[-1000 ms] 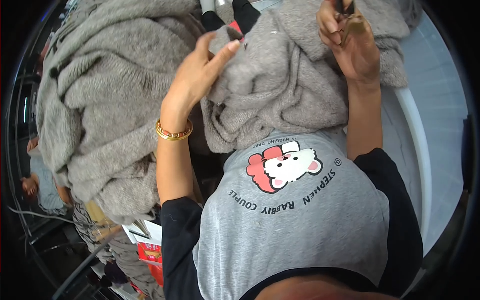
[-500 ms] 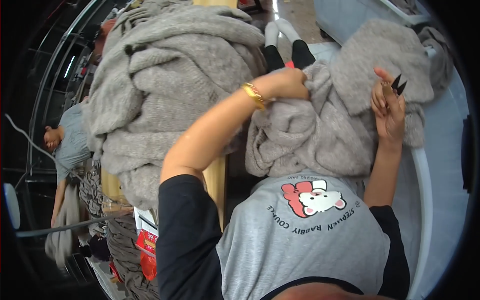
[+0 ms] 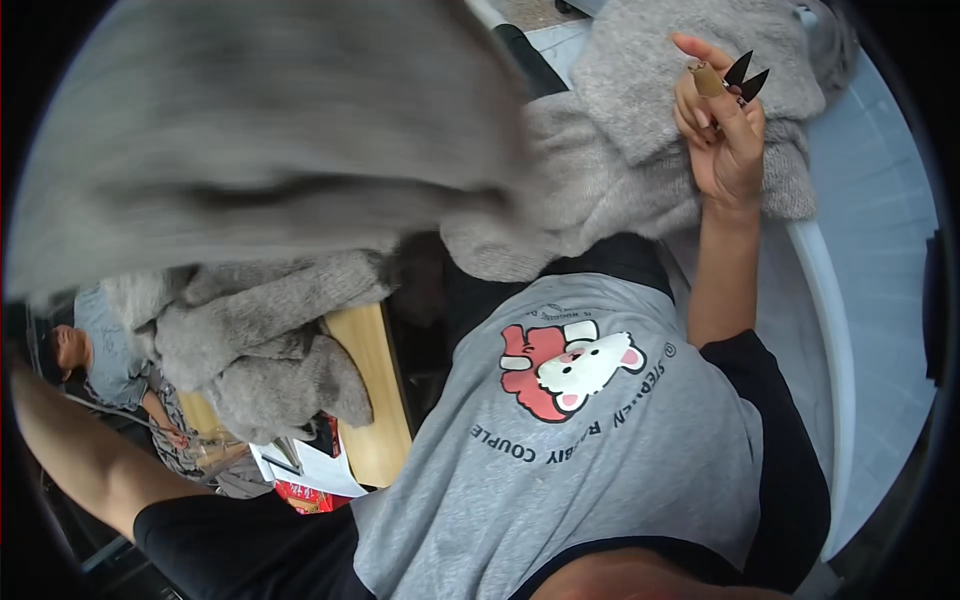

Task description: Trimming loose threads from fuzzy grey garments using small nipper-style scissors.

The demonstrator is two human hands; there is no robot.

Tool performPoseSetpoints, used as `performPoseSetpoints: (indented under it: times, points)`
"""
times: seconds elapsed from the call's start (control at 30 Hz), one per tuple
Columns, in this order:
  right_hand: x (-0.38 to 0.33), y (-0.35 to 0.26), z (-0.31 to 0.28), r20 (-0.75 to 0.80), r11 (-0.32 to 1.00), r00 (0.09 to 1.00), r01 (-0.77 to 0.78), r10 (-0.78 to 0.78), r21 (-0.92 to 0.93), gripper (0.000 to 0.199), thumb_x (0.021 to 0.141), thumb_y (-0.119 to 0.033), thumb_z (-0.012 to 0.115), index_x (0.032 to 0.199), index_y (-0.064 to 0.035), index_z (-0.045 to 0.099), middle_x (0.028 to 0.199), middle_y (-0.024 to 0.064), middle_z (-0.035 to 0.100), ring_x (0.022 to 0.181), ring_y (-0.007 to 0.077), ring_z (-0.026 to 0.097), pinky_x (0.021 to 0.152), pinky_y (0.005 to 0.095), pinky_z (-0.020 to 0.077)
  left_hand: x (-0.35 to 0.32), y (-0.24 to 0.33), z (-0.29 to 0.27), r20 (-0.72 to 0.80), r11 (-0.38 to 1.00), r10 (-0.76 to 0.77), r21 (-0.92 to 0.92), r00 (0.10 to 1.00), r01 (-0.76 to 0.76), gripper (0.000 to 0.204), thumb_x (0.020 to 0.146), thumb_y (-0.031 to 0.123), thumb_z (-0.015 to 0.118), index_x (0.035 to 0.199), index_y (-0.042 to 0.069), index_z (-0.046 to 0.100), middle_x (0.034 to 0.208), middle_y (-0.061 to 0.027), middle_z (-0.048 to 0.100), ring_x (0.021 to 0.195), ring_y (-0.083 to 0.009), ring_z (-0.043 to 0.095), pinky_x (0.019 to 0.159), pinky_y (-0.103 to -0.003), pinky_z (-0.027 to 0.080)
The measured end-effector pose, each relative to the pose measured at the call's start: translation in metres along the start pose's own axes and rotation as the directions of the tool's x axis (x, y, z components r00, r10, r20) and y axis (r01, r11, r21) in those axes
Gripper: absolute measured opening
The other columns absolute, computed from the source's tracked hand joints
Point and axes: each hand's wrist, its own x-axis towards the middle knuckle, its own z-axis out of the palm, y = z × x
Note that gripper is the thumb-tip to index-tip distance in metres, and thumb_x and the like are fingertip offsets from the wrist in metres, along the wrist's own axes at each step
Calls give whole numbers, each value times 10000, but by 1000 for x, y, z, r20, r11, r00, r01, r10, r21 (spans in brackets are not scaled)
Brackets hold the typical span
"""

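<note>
A pair of thread snips (image 3: 742,78) with short black blades is in my right hand (image 3: 725,130), the blades pointing up past the fingers. Tan tape or a guard wraps one fingertip of that hand. Below and beside it, grey knitted fabric (image 3: 660,70) lies bunched over my lap and the bin's side. My left forearm (image 3: 90,450) stretches out to the far left; its hand is beyond the visible picture. Above that arm, a large grey knit piece (image 3: 300,130) is blurred by motion and covers much of the upper left.
More grey knits (image 3: 270,340) are piled on a wooden table (image 3: 375,390) at left, with papers (image 3: 320,465) and a red packet (image 3: 310,497) near its edge. A co-worker (image 3: 105,340) is beyond. A pale blue plastic bin (image 3: 870,240) curves along my right.
My left hand has gone from the knit on my lap out to the far left, past the picture. A grey knit piece has swung up across the upper left. My right hand still holds the snips.
</note>
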Motion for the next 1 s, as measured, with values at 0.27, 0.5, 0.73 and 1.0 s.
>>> performPoseSetpoints:
  times: [0.27, 0.5, 0.73, 1.0]
  points:
    - [-13, 2, -6, -79, 989, 993, 73, -83, -130, 422, 945, -157, 566, 1284, 90, 526, 663, -61, 393, 554, 4, 316, 461, 170, 220, -77, 62, 235, -184, 820, -535, -351, 825, 453, 382, 944, 299, 536, 1265, 111, 627, 1230, -95, 636, 1165, -215, 580, 934, -378, 479]
    - [-17, -7, 0, -116, 978, 991, 44, -68, -202, 391, 939, -158, 612, 1251, 71, 553, 634, -88, 367, 513, -3, 286, 452, 181, 195, 28, 16, 282, -42, 719, 530, 552, 847, -422, 571, 822, 354, 714, 1254, -8, 614, 1183, -202, 643, 1067, -266, 620, 929, -354, 462]
    - [-24, -37, 12, -126, 953, 967, 186, -220, -240, 366, 934, -123, 597, 1227, 91, 552, 673, -55, 448, 530, 6, 325, 471, 183, 232, -147, 122, 593, 652, 850, 512, -294, 559, -436, 817, 752, 408, 804, 1371, 3, 457, 1297, -239, 504, 1222, -347, 490, 1027, -410, 416]
    - [-27, -82, 8, -55, 844, 906, 368, -420, -391, 385, 959, -153, 560, 1266, 79, 534, 631, -48, 365, 516, 35, 283, 482, 206, 223, -212, 140, 730, 765, 896, 351, -442, 540, 44, 452, 825, 255, 768, 1192, 31, 628, 983, -103, 721, 866, -170, 680, 801, -325, 546]
